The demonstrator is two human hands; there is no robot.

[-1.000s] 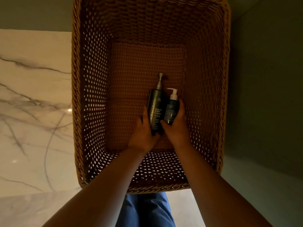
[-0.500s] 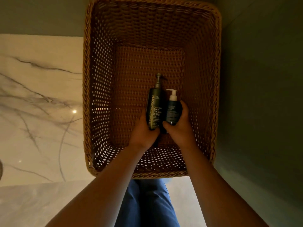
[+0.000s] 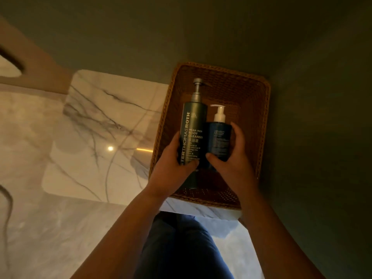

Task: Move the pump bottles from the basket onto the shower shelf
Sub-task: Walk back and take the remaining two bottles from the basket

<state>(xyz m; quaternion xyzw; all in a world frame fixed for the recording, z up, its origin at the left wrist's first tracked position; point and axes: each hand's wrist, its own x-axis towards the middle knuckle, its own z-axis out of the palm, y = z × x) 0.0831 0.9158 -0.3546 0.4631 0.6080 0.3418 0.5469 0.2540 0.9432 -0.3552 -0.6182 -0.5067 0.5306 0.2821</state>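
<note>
Item one, tall bottle (image 3: 194, 135): dark body, grey pump, white lettering down one side, pump end pointing away from me. It is held over the open basket (image 3: 265, 121). The left hand (image 3: 171, 172) grips its lower half, thumb across the front. Item two, short bottle (image 3: 219, 141): blue body, white pump, pressed against the tall one's right side. The right hand (image 3: 233, 166) grips it round the middle, thumb low on the front and fingers curled over the far side. Both bottles look to me lifted off the basket's bottom, though I cannot tell whether they clear its rim. The shower shelf is not in view. Handling, as I judge it: both are stiff-walled and smooth, likely slick if damp. The tall one is the heavier and top-long, so it may tip in a low grip. The pump necks are the weak parts and no place to hold. I would take each round the body, about mid-height. Surroundings: pale veined marble floor (image 3: 90, 137) to the left, dark wall (image 3: 312, 97) to the right, blue trousers (image 3: 177, 250) below.
</note>
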